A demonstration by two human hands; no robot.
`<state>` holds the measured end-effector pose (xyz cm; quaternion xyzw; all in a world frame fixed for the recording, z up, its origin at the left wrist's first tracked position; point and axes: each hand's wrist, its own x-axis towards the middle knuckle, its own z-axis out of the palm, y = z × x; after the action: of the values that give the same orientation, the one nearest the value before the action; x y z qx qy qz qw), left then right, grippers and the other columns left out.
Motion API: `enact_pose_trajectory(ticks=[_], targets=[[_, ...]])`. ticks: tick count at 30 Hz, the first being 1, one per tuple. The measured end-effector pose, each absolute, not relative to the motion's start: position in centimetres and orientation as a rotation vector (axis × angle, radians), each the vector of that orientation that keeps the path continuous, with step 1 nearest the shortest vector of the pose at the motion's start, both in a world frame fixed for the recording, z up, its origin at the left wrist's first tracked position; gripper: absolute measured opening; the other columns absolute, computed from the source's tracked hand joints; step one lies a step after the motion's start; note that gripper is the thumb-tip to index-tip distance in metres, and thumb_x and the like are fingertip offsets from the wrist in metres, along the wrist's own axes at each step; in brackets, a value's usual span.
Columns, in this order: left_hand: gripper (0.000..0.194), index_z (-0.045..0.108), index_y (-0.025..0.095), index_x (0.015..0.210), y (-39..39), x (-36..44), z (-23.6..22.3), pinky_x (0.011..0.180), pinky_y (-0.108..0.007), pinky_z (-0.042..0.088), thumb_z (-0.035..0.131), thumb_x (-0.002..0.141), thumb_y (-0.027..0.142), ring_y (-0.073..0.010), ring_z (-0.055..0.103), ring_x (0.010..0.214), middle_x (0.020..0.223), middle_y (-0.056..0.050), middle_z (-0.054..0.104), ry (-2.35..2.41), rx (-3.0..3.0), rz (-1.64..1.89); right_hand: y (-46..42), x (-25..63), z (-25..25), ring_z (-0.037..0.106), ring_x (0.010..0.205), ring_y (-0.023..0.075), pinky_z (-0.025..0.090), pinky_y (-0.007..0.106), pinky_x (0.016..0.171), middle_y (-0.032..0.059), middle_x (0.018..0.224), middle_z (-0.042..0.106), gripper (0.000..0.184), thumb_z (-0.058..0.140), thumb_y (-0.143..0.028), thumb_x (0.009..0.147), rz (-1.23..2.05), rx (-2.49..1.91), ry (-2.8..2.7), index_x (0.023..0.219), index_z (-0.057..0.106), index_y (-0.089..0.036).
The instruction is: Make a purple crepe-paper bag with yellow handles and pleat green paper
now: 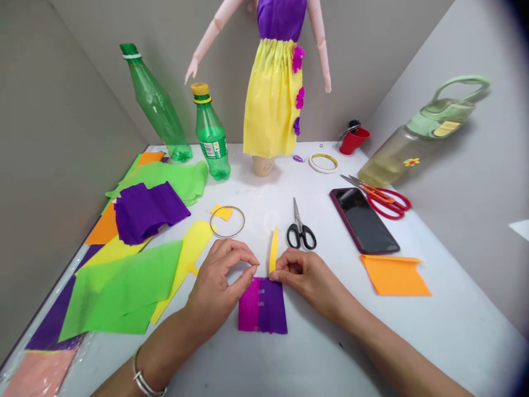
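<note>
A small folded piece of magenta and purple crepe paper [263, 307] lies on the white table [314, 342] in front of me. My left hand [219, 286] pinches its top edge with thumb and forefinger. My right hand [303, 275] pinches the same edge from the right and holds a narrow yellow paper strip [273, 251] standing upright. Black-handled scissors [301, 229] lie just beyond my right hand. A metal ring [227, 221] with a yellow scrap inside lies beyond my left hand.
Green, purple, yellow and orange crepe sheets [124, 264] cover the left side. A doll in a yellow and purple paper dress [275, 94] stands at the back beside two green bottles [211, 135]. A phone [363, 219], red scissors [384, 199], orange paper [394, 274], tape roll [324, 162] and water jug [417, 138] lie right.
</note>
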<state>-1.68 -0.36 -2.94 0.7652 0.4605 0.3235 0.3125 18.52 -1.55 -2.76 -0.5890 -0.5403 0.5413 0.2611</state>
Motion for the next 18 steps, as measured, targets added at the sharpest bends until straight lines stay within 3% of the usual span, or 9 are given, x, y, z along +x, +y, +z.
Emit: enact_pose_trajectory(ticks=[9,18], targets=[[0.011,0.063,0.023,0.086,-0.45,-1.69,-2.77,0.087,-0.033,0.041,0.06,0.086,0.012,-0.0183,0.053,0.097,0.093,-0.001,0.061,1.213,2.021,0.86,-1.77,18.44,-2.91,0.043,0.059,0.0119,0.033,0.026,0.057,-0.0034,0.064,0.052,0.013,0.066,-0.024,0.078,1.355,-1.633,-1.55,0.068,0.062,-0.017],[0.012,0.063,0.023,0.087,-0.55,-1.66,-2.7,0.087,-0.034,0.041,0.06,0.086,0.012,-0.0185,0.053,0.096,0.093,-0.001,0.061,1.212,2.023,0.87,-1.43,18.76,-2.49,0.047,0.063,0.0128,0.035,0.026,0.06,-0.0019,0.067,0.056,0.014,0.066,-0.027,0.078,1.478,-1.582,-1.473,0.069,0.062,-0.017]])
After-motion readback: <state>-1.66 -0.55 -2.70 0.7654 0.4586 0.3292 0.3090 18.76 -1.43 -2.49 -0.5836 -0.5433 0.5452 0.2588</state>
